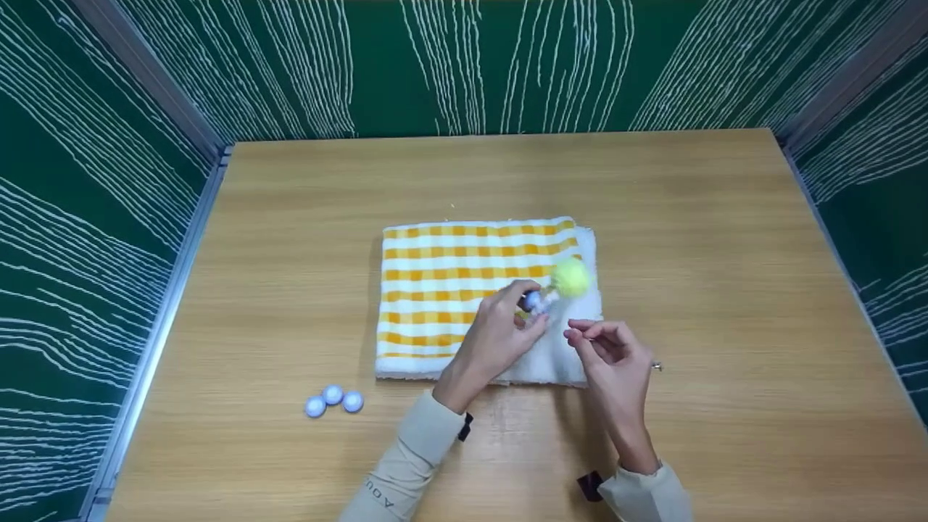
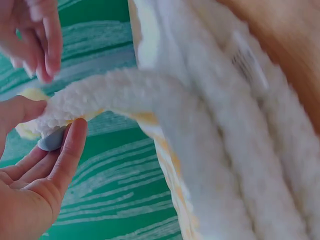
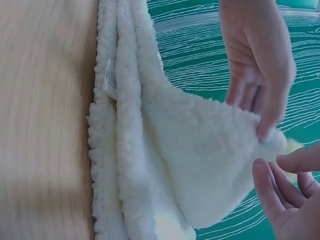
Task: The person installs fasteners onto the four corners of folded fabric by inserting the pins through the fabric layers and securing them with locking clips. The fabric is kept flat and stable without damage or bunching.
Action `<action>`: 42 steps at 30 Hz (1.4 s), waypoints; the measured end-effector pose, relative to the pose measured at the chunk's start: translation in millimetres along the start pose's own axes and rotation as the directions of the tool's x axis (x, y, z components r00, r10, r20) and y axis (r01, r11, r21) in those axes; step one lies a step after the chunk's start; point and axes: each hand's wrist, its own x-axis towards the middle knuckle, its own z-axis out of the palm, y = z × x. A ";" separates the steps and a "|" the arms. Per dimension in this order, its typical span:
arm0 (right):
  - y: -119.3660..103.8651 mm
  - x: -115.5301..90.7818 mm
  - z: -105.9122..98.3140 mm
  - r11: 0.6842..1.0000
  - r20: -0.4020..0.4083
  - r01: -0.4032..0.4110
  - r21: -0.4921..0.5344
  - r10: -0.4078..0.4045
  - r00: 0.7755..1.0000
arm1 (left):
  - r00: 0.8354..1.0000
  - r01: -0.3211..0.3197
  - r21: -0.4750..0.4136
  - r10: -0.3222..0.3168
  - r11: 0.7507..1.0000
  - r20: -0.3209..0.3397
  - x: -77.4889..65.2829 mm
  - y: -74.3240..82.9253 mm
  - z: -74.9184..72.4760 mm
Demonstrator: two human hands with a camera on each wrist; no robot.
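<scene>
A folded fleece blanket, yellow and white checked above with white plush on the other side, lies mid-table. My left hand grips a raised corner of it together with a pale blue round piece, thumb on the plush and fingers beneath. A fuzzy yellow-green pompom shows just beyond that corner, blurred; how it is attached is unclear. Close by on the right is my right hand, its fingers loosely bent, apart from the corner. In the right wrist view, its fingertips appear near the plush.
Three pale blue round pieces lie together on the wooden table, left of the blanket. A white label sticks out between the blanket's folded layers. Green panels with white lines stand around the table.
</scene>
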 end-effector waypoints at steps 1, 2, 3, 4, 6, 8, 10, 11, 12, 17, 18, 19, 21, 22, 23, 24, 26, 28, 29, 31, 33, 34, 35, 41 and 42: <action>0.4 -0.3 -0.8 1.000 0.002 -0.001 0.000 0.001 1.000 | 1.000 0.010 -0.011 -0.010 1.000 -0.013 0.8 -1.8 -3.1; 0.8 -0.6 -1.7 1.000 0.003 -0.003 -0.004 0.003 1.000 | 0.999 0.021 -0.031 -0.021 0.999 -0.024 1.7 -3.7 -6.3; 1.1 -1.0 -2.7 1.000 0.003 -0.006 -0.011 0.006 1.000 | 0.999 0.032 -0.042 -0.033 0.999 -0.037 2.6 -5.7 -9.6; 1.4 -1.3 -3.6 1.000 0.002 -0.008 -0.019 0.009 1.000 | 0.998 0.041 -0.057 -0.044 0.998 -0.052 3.4 -7.7 -13.0; 1.5 -1.8 -5.2 0.999 0.002 -0.012 -0.042 0.012 1.000 | 0.994 0.059 -0.079 -0.066 0.995 -0.083 5.0 -11.8 -20.1; 0.0 -2.2 -6.2 0.997 0.001 -0.012 -0.077 0.012 1.000 | 0.989 0.088 -0.093 -0.098 0.992 -0.111 6.2 -16.4 -26.8; -4.3 -2.6 -6.1 0.995 0.003 -0.008 -0.101 0.008 1.000 | 0.980 0.124 -0.088 -0.136 0.988 -0.143 7.2 -21.4 -33.4; -7.3 -2.9 -5.6 0.994 0.005 -0.004 -0.112 0.005 1.000 | 0.975 0.145 -0.087 -0.157 0.986 -0.156 7.6 -24.1 -36.6; -10.3 -3.3 -5.3 0.992 0.007 -0.001 -0.126 0.002 1.000 | 0.970 0.167 -0.088 -0.180 0.982 -0.166 7.9 -27.2 -39.5; -22.5 -5.8 -5.1 0.980 0.020 0.006 -0.199 -0.002 1.000 | 0.938 0.255 -0.090 -0.269 0.963 -0.217 8.3 -43.0 -53.5; -23.0 -6.2 -5.9 0.977 0.022 0.003 -0.215 0.001 1.000 | 0.931 0.274 -0.090 -0.288 0.958 -0.225 8.1 -46.0 -56.0; -23.2 -6.4 -7.0 0.973 0.024 0.003 -0.229 0.002 1.000 | 0.923 0.293 -0.087 -0.305 0.952 -0.233 8.0 -48.8 -58.3; -22.7 -6.7 -9.5 0.968 0.024 0.002 -0.250 0.004 1.000 | 0.904 0.341 -0.070 -0.348 0.937 -0.248 7.5 -54.2 -61.7; -22.1 -6.8 -11.0 0.966 0.022 0.005 -0.259 0.001 1.000 | 0.893 0.369 -0.058 -0.371 0.928 -0.254 6.9 -56.5 -63.1; -21.4 -6.7 -12.3 0.967 0.020 0.009 -0.255 -0.004 1.000 | 0.882 0.399 -0.040 -0.395 0.916 -0.258 6.2 -58.4 -64.1; -21.1 -6.5 -13.5 0.967 0.016 0.014 -0.255 -0.010 1.000 | 0.871 0.427 -0.015 -0.416 0.904 -0.262 5.4 -60.4 -64.8; -20.9 -6.1 -15.3 0.966 0.008 0.026 -0.257 -0.024 1.000 | 0.849 0.481 0.046 -0.453 0.875 -0.271 3.3 -63.6 -65.3; -21.3 -5.7 -16.2 0.962 0.004 0.035 -0.271 -0.035 0.999 | 0.831 0.525 0.100 -0.484 0.845 -0.274 0.5 -66.1 -65.2; -21.7 -5.4 -16.4 0.960 0.003 0.035 -0.279 -0.036 0.999 | 0.825 0.539 0.127 -0.493 0.832 -0.275 -0.8 -67.4 -65.0; -22.8 -5.1 -16.9 0.949 0.007 0.034 -0.313 -0.033 0.999 | 0.819 0.557 0.173 -0.503 0.812 -0.276 -3.5 -70.7 -64.3; -23.3 -4.8 -17.7 0.936 0.009 0.027 -0.352 -0.025 1.000 | 0.821 0.560 0.202 -0.505 0.803 -0.267 -5.8 -74.3 -63.7; -22.9 -4.7 -18.5 0.928 0.011 0.024 -0.372 -0.022 1.000 | 0.822 0.561 0.216 -0.506 0.799 -0.263 -6.7 -76.2 -63.3; -22.1 -4.6 -19.5 0.921 0.014 0.022 -0.389 -0.018 1.000 | 0.824 0.560 0.227 -0.506 0.797 -0.257 -7.7 -77.8 -63.0; -2.1 -3.6 -32.7 0.867 0.068 0.001 -0.498 0.037 0.997 | 0.837 0.543 0.261 -0.492 0.798 -0.238 -12.8 -79.8 -60.3; 1.7 -3.5 -35.5 0.860 0.079 -0.003 -0.511 0.050 0.996 | 0.839 0.542 0.269 -0.493 0.796 -0.232 -13.5 -78.8 -59.5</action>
